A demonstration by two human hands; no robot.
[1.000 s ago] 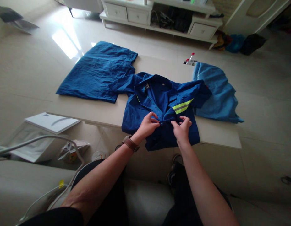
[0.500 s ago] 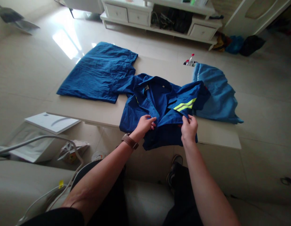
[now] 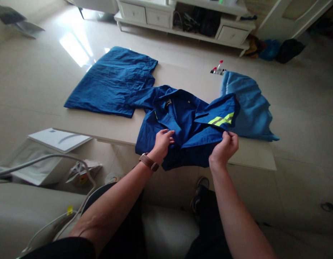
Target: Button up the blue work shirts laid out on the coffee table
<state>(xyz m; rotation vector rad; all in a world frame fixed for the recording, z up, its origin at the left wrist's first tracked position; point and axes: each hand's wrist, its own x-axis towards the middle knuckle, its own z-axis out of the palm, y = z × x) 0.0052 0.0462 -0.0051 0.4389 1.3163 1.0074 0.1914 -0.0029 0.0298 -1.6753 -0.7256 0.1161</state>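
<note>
A dark blue work jacket point(image 3: 186, 124) with a yellow-green and grey reflective stripe lies on the low table, its collar away from me and its lower part hanging over the near edge. At its right front edge, my right hand point(image 3: 224, 147) is closed in a pinch on the cloth, pulling that panel outward. My left hand point(image 3: 163, 144) is closed on the left front edge, fingers bent against the fabric. Left of the jacket, a folded blue garment point(image 3: 112, 82) lies flat. To the right, a lighter blue cloth point(image 3: 247, 108) hangs across the table's end.
Beneath the clothes is a long pale table point(image 3: 99, 127). Small red-capped bottles point(image 3: 219, 66) show beyond its far edge. A white box point(image 3: 58, 140) and a grey hose point(image 3: 48, 158) are at the near left. A white cabinet point(image 3: 161, 18) stands at the back.
My right hand has moved right, drawing the jacket's right front panel and its reflective stripe outward. My left hand has shifted slightly left and up.
</note>
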